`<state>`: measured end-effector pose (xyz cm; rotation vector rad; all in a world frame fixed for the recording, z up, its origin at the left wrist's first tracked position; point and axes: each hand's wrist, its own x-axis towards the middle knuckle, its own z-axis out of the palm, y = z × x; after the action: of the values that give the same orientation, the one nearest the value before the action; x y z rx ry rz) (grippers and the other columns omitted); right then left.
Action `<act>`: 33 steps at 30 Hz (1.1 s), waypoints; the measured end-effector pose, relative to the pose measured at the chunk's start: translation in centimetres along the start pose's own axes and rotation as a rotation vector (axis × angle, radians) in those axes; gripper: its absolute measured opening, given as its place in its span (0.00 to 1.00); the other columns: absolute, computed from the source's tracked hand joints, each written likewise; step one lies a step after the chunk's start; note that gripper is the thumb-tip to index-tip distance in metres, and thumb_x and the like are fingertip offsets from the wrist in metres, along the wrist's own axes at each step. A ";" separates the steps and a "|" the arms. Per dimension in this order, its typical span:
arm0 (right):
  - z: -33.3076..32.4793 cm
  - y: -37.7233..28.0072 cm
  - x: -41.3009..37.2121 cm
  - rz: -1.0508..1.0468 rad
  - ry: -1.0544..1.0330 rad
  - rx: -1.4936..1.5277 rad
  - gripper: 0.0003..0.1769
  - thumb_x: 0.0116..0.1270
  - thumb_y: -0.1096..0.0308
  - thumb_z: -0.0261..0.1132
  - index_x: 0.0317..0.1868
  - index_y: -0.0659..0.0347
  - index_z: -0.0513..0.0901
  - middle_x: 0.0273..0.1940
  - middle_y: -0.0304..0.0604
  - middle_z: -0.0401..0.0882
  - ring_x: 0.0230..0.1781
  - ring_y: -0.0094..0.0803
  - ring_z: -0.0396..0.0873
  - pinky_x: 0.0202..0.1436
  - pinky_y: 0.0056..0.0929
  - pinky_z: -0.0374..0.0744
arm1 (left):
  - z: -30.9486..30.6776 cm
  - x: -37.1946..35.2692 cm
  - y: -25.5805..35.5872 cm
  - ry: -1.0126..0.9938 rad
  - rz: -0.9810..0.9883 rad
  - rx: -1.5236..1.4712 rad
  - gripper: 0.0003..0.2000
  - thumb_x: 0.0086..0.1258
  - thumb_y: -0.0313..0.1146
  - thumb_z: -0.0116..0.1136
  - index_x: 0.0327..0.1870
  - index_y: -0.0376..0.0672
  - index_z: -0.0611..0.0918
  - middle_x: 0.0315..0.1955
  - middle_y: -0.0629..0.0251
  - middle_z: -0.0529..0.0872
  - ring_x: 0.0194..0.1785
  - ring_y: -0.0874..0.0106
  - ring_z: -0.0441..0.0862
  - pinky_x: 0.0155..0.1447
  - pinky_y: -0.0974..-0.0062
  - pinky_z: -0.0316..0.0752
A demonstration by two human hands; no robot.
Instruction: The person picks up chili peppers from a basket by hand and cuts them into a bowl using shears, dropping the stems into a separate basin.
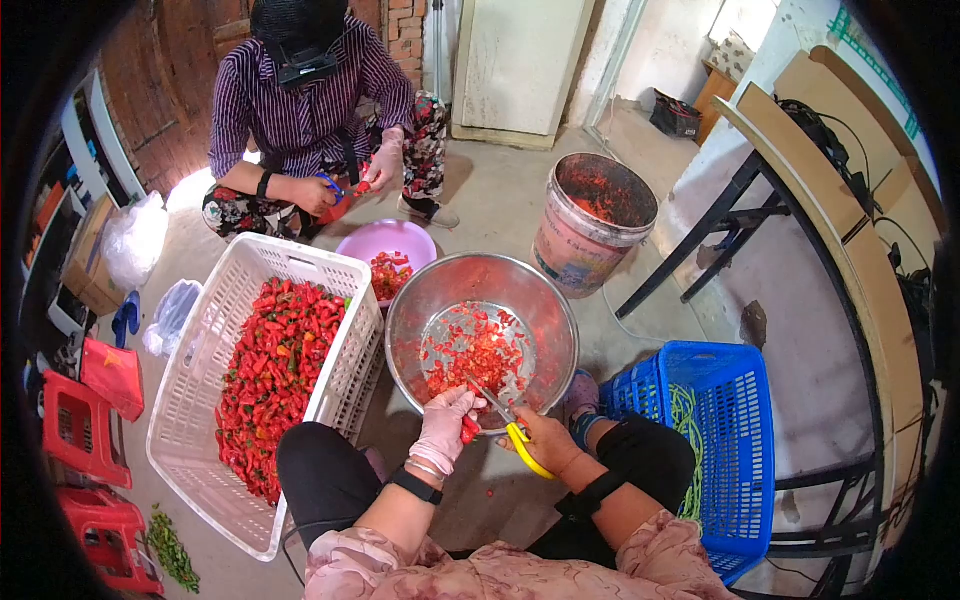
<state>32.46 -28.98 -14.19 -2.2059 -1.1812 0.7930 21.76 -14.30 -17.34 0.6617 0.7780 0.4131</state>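
Observation:
Over the near rim of a steel bowl (pixel 552 345), my left hand (pixel 441 430), in a clear glove, is closed on a red pepper (pixel 469 430). My right hand (pixel 540 440) is bare and wrapped round the yellow handles of a pair of scissors (pixel 522 445). The scissor blades point up and left, close to the fingers of my left hand. Chopped red pepper pieces (pixel 480 345) lie in the bowl. Left of the bowl stands a white crate (pixel 180 440) with many whole red peppers (pixel 280 360).
Across from me a person (pixel 300 120) holds blue-handled scissors and a red pepper over a pink bowl (pixel 425 243). A stained bucket (pixel 580 235) stands behind the steel bowl. A blue basket (pixel 735 430) with green beans is at my right, red stools (pixel 85 430) far left.

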 end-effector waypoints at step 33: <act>0.1 0.7 0.1 -0.061 -0.011 0.031 0.28 0.55 0.48 0.64 0.48 0.61 0.72 0.37 0.56 0.78 0.39 0.50 0.78 0.40 0.38 0.75 | -0.8 0.9 -0.1 0.038 0.168 0.423 0.09 0.67 0.31 0.51 0.30 0.36 0.78 0.16 0.69 0.77 0.20 0.81 0.70 0.26 0.83 0.65</act>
<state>32.78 -29.25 -14.78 -2.1324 -1.2279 0.7945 21.76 -13.55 -18.21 1.1225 0.8572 0.4176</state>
